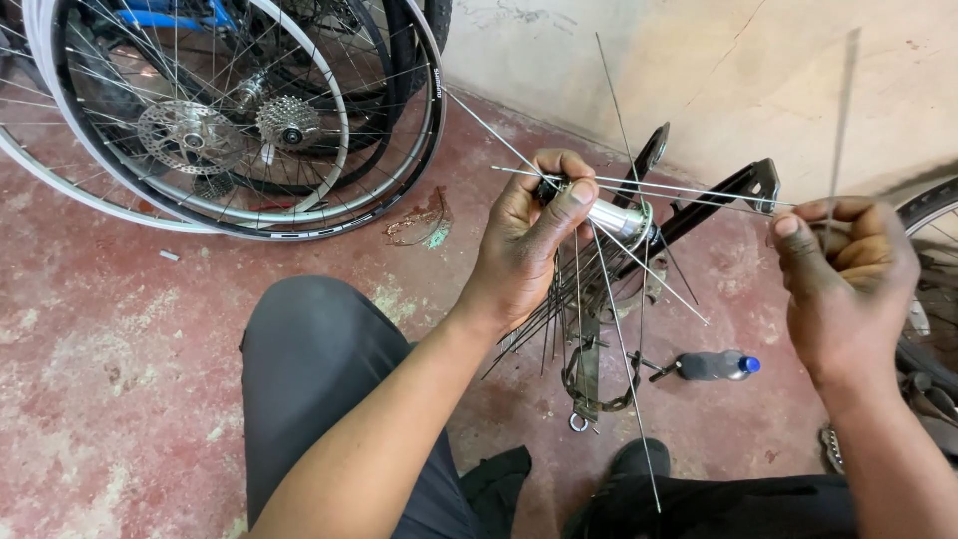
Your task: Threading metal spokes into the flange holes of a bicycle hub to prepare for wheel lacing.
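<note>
My left hand point(529, 235) grips a shiny silver wheel hub point(619, 218) at its left end, thumb across the top. Several thin metal spokes point(621, 339) stick out of the hub flanges, fanning up, down and sideways. My right hand point(843, 274) is raised to the right of the hub, fingers pinched around a single long spoke point(841, 120) that points upward and looks blurred. The two hands are apart, with spokes reaching between them. My dark trouser leg point(314, 369) lies below the left arm.
Several bicycle wheels point(249, 110) with tyres, a disc rotor and a cassette lean at the top left. A black metal stand point(714, 200) sits behind the hub. A small dark bottle with a blue cap point(714, 365) lies on the worn red floor. Another tyre point(933, 210) shows at the right edge.
</note>
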